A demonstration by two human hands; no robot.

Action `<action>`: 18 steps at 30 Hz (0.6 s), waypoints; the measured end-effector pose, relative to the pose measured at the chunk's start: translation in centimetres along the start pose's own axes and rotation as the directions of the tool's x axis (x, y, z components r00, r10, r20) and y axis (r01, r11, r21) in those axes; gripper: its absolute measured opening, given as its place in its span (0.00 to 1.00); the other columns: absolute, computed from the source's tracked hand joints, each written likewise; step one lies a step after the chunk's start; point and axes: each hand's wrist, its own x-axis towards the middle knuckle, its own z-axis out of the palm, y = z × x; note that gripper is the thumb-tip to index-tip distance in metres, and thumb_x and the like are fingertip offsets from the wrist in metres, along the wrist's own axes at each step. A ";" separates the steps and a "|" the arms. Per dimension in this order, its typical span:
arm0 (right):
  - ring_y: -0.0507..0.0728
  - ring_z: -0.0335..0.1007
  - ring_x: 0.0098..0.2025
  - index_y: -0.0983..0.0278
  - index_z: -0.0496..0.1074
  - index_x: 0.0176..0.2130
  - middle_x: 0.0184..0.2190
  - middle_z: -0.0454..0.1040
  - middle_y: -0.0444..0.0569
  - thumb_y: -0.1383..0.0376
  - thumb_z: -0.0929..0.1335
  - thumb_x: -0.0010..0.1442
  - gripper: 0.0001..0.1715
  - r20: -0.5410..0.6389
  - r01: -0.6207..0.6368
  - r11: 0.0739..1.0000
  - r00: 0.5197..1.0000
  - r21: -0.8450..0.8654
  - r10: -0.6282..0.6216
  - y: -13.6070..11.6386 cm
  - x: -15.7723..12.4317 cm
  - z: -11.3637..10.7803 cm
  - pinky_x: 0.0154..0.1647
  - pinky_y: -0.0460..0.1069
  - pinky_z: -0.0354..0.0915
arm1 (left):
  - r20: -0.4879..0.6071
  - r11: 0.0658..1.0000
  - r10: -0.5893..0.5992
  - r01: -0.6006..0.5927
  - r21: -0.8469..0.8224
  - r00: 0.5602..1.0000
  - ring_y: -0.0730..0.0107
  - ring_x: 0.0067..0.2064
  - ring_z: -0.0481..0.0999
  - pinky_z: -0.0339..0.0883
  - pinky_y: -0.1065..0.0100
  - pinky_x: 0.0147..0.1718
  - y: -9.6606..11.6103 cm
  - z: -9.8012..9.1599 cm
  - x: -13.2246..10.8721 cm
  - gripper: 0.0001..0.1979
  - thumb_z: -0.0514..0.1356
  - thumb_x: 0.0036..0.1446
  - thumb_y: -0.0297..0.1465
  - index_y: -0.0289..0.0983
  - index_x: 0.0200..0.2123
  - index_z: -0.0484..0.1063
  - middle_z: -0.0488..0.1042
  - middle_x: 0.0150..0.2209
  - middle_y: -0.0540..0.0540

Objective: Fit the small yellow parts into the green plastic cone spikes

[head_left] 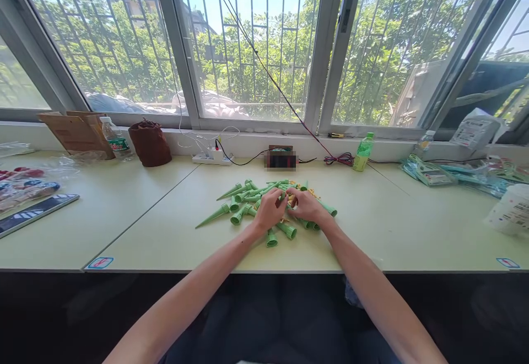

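A loose pile of green plastic plant watering spikes (215, 218), each a pointed cone with a wide hollow end, lies on the table under and around my hands. My left hand (269, 211) is closed, with a bit of a green spike (283, 194) showing at its fingertips. Close against it, my right hand (306, 205) is pinched at the same spot; whatever its fingertips hold is too small and covered to make out. Small yellowish pieces (313, 193) are scattered among the spikes. One spike (271, 238) lies nearest me with its hollow end facing forward.
Along the back of the pale table (157, 237) are a brown bag (149, 143), a power strip (212, 158), a dark device (283, 160) and a green bottle (363, 153). A phone-like slab (37, 214) lies left; packets (433, 171) and a white container (512, 209) are right.
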 end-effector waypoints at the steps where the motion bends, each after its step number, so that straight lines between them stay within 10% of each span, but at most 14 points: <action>1: 0.53 0.68 0.28 0.61 0.69 0.48 0.25 0.73 0.42 0.70 0.68 0.47 0.27 -0.008 -0.001 1.000 1.000 0.004 0.001 0.1 0.0 0.1 0.32 0.45 0.60 | -0.002 1.000 -0.001 0.001 0.001 1.000 0.74 0.26 0.64 0.60 0.70 0.26 0.0 0.0 0.0 0.09 0.55 0.61 0.31 0.36 0.28 0.68 0.67 0.28 0.49; 18: 0.53 0.69 0.25 0.64 0.72 0.37 0.25 0.74 0.46 0.61 0.67 0.55 0.11 -0.275 0.041 0.983 0.961 0.181 0.010 0.6 0.3 -0.2 0.30 0.47 0.64 | -0.008 0.998 0.027 -0.028 -0.064 1.000 0.71 0.33 0.72 0.68 0.69 0.31 -0.6 0.2 0.0 0.10 0.55 0.63 0.32 0.38 0.41 0.76 0.73 0.36 0.46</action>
